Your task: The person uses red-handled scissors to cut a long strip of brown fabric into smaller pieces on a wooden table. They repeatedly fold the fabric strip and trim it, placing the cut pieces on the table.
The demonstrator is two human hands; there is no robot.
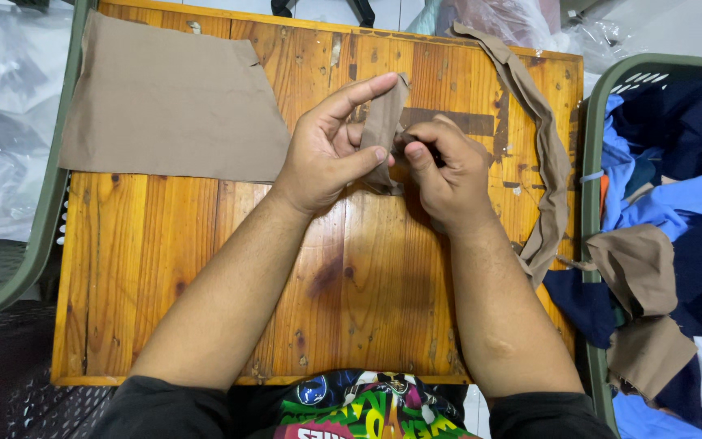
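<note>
Nearest the desk's front edge (164,378), both forearms cross the bare boards toward the middle. There the left hand (327,150) and the right hand (444,171) meet on a small strip of tan cloth (385,122). The left pinches it between thumb and outstretched forefinger, so that the strip stands upright between them. The right hand is curled tight on the strip's lower right edge, fingertips pressed in, just beside the left thumb.

The work looks midway: this piece is being folded or rolled and is not yet laid down.

Farther off, a flat tan panel (164,102) lies finished-looking at the far left corner, and a long tan band (542,154) trails down the right edge. Beyond that edge, a green basket (591,211) holds mixed blue, navy and tan scraps.
</note>
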